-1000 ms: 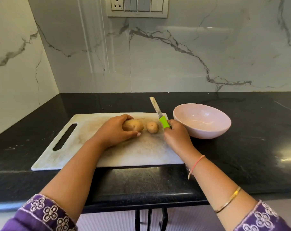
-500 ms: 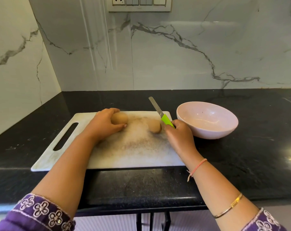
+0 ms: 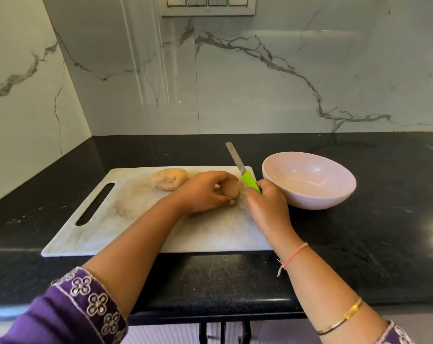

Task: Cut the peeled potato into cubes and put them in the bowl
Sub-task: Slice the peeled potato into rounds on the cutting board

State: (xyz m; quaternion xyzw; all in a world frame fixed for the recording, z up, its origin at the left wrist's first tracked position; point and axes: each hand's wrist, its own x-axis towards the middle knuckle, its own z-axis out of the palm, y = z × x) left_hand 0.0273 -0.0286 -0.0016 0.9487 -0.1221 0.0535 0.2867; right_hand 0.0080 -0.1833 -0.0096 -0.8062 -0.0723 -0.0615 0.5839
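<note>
Parked the large tan peeled potato (image 3: 169, 179) far back on the white plastic board (image 3: 111, 219); now curls left hand (image 3: 205, 192) round the small tan potato (image 3: 231, 188), grips green-handled steel knife (image 3: 245, 175) in right hand (image 3: 265, 204). Ready for first cut.

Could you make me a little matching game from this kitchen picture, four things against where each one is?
1 larger potato
2 smaller potato
3 knife
4 bowl

a held in the right hand
b empty, on the counter
c lying free on the cutting board
d gripped by the left hand

Pairs: 1-c, 2-d, 3-a, 4-b.
</note>
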